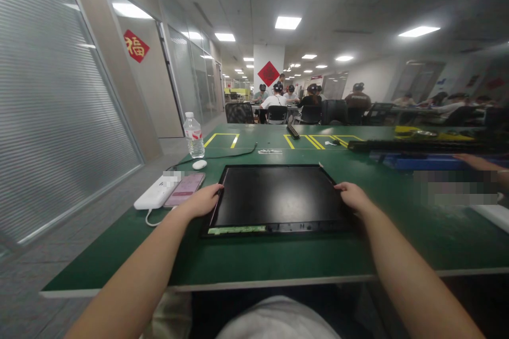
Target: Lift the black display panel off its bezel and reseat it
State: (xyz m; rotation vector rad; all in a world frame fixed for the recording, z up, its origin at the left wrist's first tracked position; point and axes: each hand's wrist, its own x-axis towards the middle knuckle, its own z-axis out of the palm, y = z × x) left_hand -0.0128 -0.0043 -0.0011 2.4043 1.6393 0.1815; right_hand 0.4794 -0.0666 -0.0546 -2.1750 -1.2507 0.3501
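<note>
Left hand [202,201] and right hand [352,196] grip opposite edges of the black panel [276,196]

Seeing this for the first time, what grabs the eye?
A black panel lies on the green table, the left hand and right hand at its side edges. Left of it sit a phone and a water bottle; a red diamond sign hangs on the far pillar.

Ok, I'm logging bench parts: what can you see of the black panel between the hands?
The black panel is a flat, glossy, black-framed rectangle lying on the green table. A pale green strip runs along the left of its near edge. The left hand rests on its left edge, the right hand on its right; whether they grip is unclear.
</note>
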